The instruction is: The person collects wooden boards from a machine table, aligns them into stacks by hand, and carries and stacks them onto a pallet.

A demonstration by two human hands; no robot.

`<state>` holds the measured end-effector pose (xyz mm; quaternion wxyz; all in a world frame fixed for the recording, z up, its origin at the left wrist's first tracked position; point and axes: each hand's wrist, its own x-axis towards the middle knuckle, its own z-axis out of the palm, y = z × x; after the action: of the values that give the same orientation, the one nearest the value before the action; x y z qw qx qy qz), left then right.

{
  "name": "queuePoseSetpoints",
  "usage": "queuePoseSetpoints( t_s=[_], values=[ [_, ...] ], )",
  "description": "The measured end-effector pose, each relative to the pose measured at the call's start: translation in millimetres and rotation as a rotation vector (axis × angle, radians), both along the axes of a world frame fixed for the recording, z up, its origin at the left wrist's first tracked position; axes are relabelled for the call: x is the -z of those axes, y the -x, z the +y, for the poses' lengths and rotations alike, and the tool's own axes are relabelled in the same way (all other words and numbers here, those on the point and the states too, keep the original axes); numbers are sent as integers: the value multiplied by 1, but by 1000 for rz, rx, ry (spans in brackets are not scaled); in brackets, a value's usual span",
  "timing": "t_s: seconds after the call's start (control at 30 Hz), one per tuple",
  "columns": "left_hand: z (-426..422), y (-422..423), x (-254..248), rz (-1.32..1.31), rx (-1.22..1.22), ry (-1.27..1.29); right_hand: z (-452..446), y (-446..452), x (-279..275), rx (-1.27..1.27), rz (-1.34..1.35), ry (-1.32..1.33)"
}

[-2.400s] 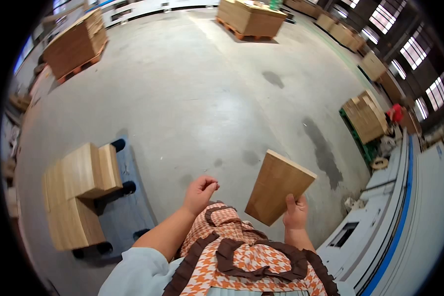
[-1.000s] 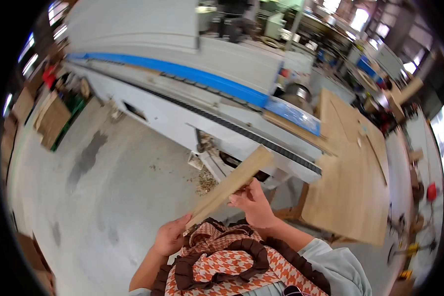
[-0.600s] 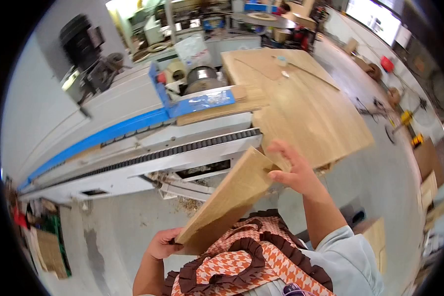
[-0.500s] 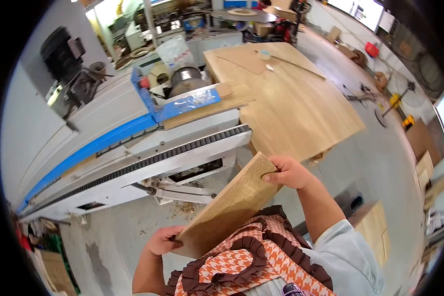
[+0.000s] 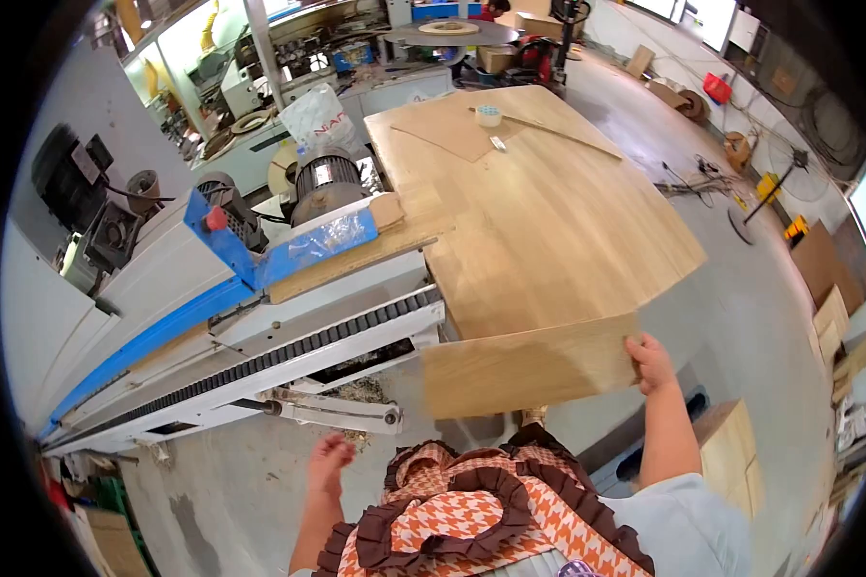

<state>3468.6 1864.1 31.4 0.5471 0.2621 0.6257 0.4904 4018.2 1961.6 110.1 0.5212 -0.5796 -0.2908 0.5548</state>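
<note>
My right hand (image 5: 651, 363) grips the right end of a flat wooden board (image 5: 529, 367), thumb on the near face. The board lies about level across my front, its upper edge against or just before the near edge of the large wooden tabletop (image 5: 558, 231); I cannot tell if they touch. My left hand (image 5: 329, 462) is off the board, below and left of it, over the floor. Its fingers are loosely bent and hold nothing that I can see.
A long edge-banding machine (image 5: 337, 356) with a black roller track runs along the left, a motor (image 5: 327, 183) behind it. On the tabletop lie a tape roll (image 5: 488, 116), a thin strip (image 5: 558, 132) and a thin sheet (image 5: 443, 135). More boards (image 5: 729, 452) stand at lower right.
My left hand has let go of the board and dropped away. With my right hand, the board has moved right and turned from a steep slant to nearly level, by the tabletop edge.
</note>
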Motion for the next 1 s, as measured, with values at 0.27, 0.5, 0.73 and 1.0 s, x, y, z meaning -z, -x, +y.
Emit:
queuePoseSetpoints(
  t_s=[0.27,0.5,0.73,1.0],
  values=[
    [74,-177,-9,28,9,161,167,-107,62,-34,-111,174],
    [135,-254,-37,346,271,34,323,-76,141,-276,-264,110],
    [82,-293,-42,467,130,272,369,6,84,-310,-879,-563],
    [27,-304,-22,458,-120,315,390,46,28,-500,380,142]
  ],
)
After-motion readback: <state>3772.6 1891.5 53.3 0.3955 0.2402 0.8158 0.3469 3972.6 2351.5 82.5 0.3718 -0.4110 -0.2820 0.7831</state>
